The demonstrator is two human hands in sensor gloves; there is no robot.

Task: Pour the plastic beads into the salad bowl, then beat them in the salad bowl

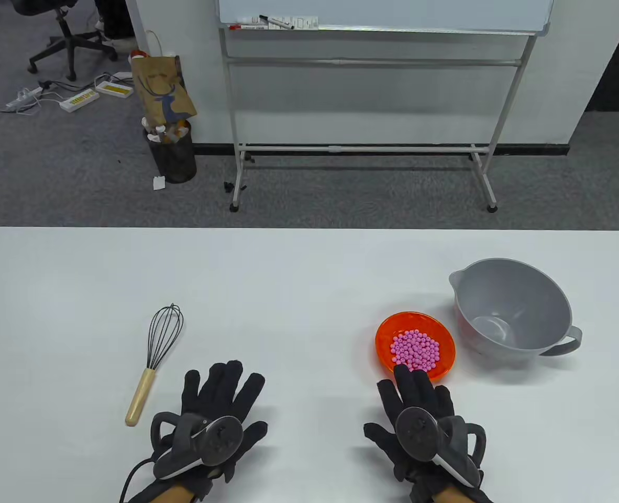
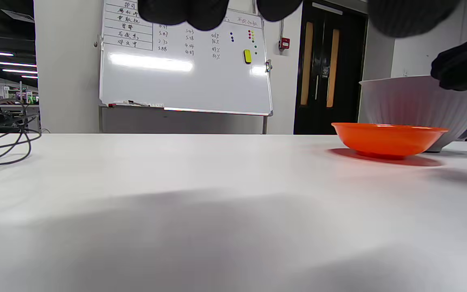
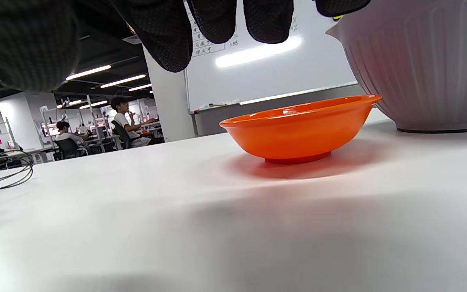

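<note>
An orange bowl (image 1: 415, 346) (image 2: 387, 138) (image 3: 300, 128) holds a heap of pink plastic beads (image 1: 415, 350). Right of it stands the grey salad bowl (image 1: 514, 308) (image 2: 416, 105) (image 3: 424, 61), empty, with a spout and a handle. A wire whisk (image 1: 155, 356) with a wooden handle lies at the left; its wires (image 2: 2, 136) (image 3: 2, 172) show in both wrist views. My right hand (image 1: 419, 406) lies open just short of the orange bowl, fingertips (image 3: 213, 20) at its near rim. My left hand (image 1: 220, 403) is open with spread fingers, right of the whisk handle, holding nothing.
The white table (image 1: 299, 293) carries only these things. Beyond its far edge are a whiteboard on a stand (image 1: 372, 21), a waste bin (image 1: 172, 152) with a paper bag, and an office chair (image 1: 68, 36). People sit at desks far off in the right wrist view.
</note>
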